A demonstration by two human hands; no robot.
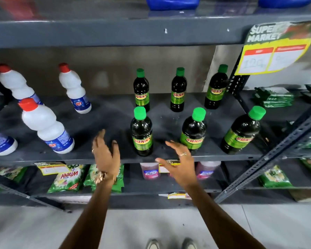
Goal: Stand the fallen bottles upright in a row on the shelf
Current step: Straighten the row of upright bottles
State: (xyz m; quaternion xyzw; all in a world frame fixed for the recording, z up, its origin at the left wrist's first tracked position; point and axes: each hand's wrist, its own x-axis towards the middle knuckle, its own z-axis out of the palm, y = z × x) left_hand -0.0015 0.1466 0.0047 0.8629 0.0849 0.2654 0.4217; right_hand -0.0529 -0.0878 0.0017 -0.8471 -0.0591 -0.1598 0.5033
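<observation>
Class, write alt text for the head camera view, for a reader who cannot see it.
Two bare, empty hands, left hand and right hand, reach toward a dark grey metal shelf where six dark green-capped plastic bottles stand upright in two rows. To the left stand four white red-capped plastic bottles.

Grey metal shelving [115, 33] stands on a pale tiled floor [34, 230] before a dull wall [106, 72].

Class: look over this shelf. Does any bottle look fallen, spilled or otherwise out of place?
Nothing stands out. All six dark Sunny bottles stand upright in two rows on the shelf; the white bottles also stand. No spills; both hands are empty.
</observation>
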